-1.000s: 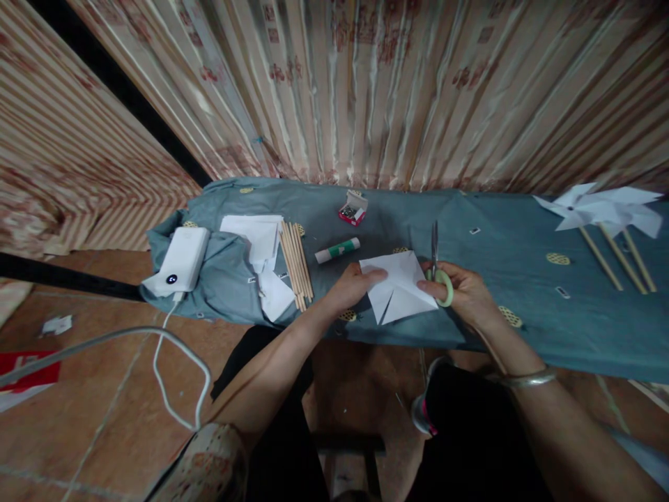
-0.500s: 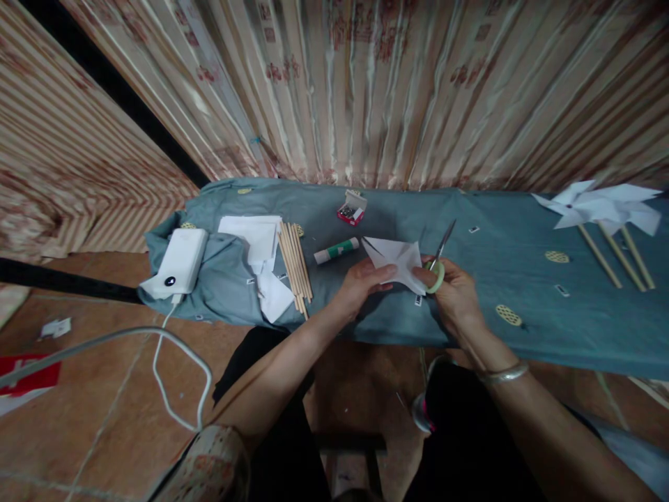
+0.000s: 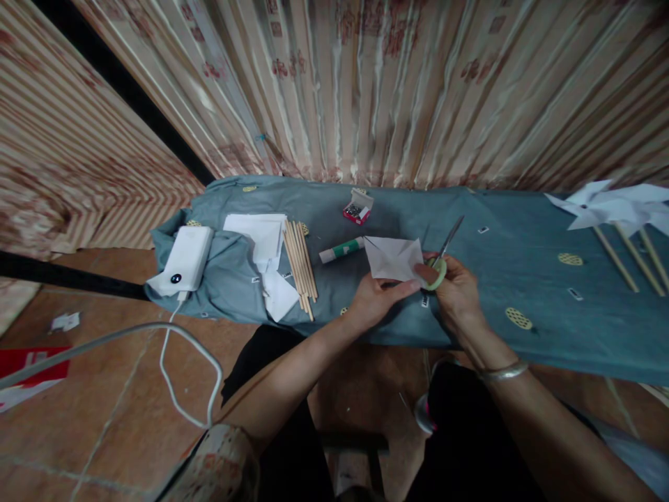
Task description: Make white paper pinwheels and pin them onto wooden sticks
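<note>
Over cloth [image 3: 515, 272], inward-slanting left hand [image 3: 372, 301] holds paper [image 3: 391, 258]; right hand [image 3: 458, 289] grips scissors [image 3: 446, 247].

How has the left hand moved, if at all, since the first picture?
Yes: rightward, with the left hand now farther from the wooden sticks.

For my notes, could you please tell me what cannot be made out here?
Head view: part of the scissors, hidden by the right hand.
Head view: underside of the white paper, facing away.
Head view: rightmost pinwheel, cut off by the right edge.
Head view: contents of the red box, too small to identify.
</note>
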A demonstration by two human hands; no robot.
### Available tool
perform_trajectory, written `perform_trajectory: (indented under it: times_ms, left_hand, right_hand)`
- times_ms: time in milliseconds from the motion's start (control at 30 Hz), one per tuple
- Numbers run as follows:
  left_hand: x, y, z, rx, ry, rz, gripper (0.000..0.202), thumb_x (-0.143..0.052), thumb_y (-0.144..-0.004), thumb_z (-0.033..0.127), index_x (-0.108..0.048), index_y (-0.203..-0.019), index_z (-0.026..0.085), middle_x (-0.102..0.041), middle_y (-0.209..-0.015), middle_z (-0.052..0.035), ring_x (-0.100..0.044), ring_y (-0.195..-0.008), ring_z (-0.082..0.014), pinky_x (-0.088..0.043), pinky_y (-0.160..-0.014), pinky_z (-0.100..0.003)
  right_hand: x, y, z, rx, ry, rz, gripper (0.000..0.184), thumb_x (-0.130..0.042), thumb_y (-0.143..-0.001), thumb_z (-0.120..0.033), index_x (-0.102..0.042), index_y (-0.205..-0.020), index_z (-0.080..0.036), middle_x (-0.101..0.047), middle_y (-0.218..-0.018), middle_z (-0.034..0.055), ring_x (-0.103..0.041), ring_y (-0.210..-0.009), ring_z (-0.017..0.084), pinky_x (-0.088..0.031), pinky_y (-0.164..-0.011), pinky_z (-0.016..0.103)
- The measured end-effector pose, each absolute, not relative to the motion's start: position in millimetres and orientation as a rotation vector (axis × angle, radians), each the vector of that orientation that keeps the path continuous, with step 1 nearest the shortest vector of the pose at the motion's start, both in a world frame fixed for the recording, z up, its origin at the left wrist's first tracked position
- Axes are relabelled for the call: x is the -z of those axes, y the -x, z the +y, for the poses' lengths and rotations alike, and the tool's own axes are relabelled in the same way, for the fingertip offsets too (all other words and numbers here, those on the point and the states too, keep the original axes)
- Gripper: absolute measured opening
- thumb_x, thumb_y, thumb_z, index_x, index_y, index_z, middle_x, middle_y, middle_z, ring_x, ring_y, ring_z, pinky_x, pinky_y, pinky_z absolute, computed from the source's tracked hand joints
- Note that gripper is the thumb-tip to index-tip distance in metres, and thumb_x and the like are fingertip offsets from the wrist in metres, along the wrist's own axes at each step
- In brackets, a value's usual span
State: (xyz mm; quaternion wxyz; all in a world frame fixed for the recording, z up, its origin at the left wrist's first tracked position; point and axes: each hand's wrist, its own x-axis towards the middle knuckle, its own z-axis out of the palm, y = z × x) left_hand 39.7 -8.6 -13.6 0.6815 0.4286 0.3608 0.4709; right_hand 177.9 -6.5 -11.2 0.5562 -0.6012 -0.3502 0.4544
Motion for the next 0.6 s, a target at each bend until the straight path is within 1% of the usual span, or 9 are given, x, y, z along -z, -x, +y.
perform_trajectory:
  times_ms: [100, 233, 367, 467, 533, 600]
  left_hand:
    - [21.5, -41.2, -5.8, -1.079, -0.901, 0.953, 0.024, -0.076, -0.069, 0.03, -0.073, -0.092, 0.02, -0.074, -0.1, -0.0045, -0.065, -0.102, -0.0246, -0.048, -0.094, -0.036]
    - [25.6, -34.7, -0.5, -1.132, -0.828, 1.102, 0.016, -0.072, -0.069, 0.019, -0.071, -0.085, 0.018, -0.074, -0.09, -0.0038, -0.066, -0.089, -0.0227, -0.049, -0.087, -0.035]
    - [22.1, -26.4, 4.6, -1.15, -0.793, 1.172, 0.013, -0.071, -0.066, 0.017, -0.069, -0.079, 0.016, -0.073, -0.082, -0.0047, -0.064, -0.078, -0.0216, -0.05, -0.078, -0.034]
    - [17.8, -19.7, 11.8, -1.202, -0.818, 1.14, 0.012, -0.072, -0.065, 0.017, -0.069, -0.077, 0.016, -0.072, -0.081, -0.0045, -0.064, -0.077, -0.0219, -0.049, -0.076, -0.034]
    - [15.2, -14.5, 19.0, -1.259, -0.841, 1.126, 0.013, -0.073, -0.064, 0.018, -0.069, -0.076, 0.016, -0.072, -0.079, -0.0041, -0.064, -0.077, -0.0217, -0.05, -0.076, -0.034]
    - [13.1, -9.3, 26.9, -1.326, -0.84, 1.123, 0.016, -0.075, -0.063, 0.018, -0.07, -0.078, 0.016, -0.072, -0.079, -0.0035, -0.065, -0.078, -0.021, -0.05, -0.077, -0.033]
  right_hand:
    - [8.6, -171.7, -8.6, -1.108, 1.427, -0.85, 0.042, -0.084, -0.049, -0.042, -0.062, -0.08, -0.024, -0.061, -0.064, -0.0062, -0.051, -0.056, 0.011, -0.043, -0.056, 0.025]
    - [5.6, -167.9, -10.9, -1.146, 1.41, -0.85, 0.045, -0.084, -0.049, -0.043, -0.061, -0.082, -0.024, -0.059, -0.062, -0.0065, -0.05, -0.055, 0.011, -0.04, -0.054, 0.024]
    - [3.9, -169.3, -13.7, -1.189, 1.416, -0.872, 0.047, -0.086, -0.048, -0.046, -0.061, -0.081, -0.024, -0.059, -0.061, -0.0063, -0.049, -0.053, 0.01, -0.042, -0.053, 0.025]
    - [2.7, -174.0, -19.5, -1.291, 1.373, -0.988, 0.041, -0.079, -0.06, -0.055, -0.063, -0.079, -0.022, -0.062, -0.062, -0.0025, -0.054, -0.055, 0.012, -0.043, -0.053, 0.025]
    - [1.0, -178.0, -25.4, -1.388, 1.333, -1.086, 0.044, -0.072, -0.067, -0.061, -0.065, -0.082, -0.02, -0.066, -0.066, 0.0013, -0.057, -0.057, 0.013, -0.043, -0.052, 0.025]
    - [-1.9, -181.8, -32.0, -1.483, 1.304, -1.174, 0.049, -0.069, -0.069, -0.065, -0.067, -0.087, -0.02, -0.068, -0.07, 0.0038, -0.058, -0.059, 0.014, -0.043, -0.052, 0.025]
